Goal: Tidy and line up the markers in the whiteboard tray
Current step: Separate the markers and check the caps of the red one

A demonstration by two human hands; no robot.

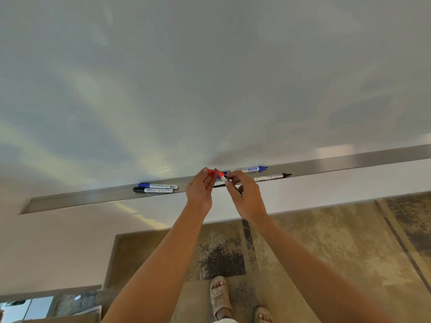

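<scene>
A long metal whiteboard tray (93,198) runs below the whiteboard. At its left lie a blue-capped marker (157,186) and a black-capped marker (152,190), side by side. Further right rest a blue marker (249,169) against the board and a black marker (272,177) near the front lip. Over the tray's middle, my right hand (245,197) grips a red marker (221,176) by its barrel. My left hand (200,191) pinches its red cap (210,172) at the fingertips, just left of the marker's tip. Another blue marker (224,173) and a dark one are partly hidden behind my hands.
The whiteboard (210,78) fills the upper view. A white wall strip (326,185) sits below the tray. A patterned rug (326,241) covers the floor, with my sandalled feet (220,297) at the bottom. Papers lie at the lower left corner.
</scene>
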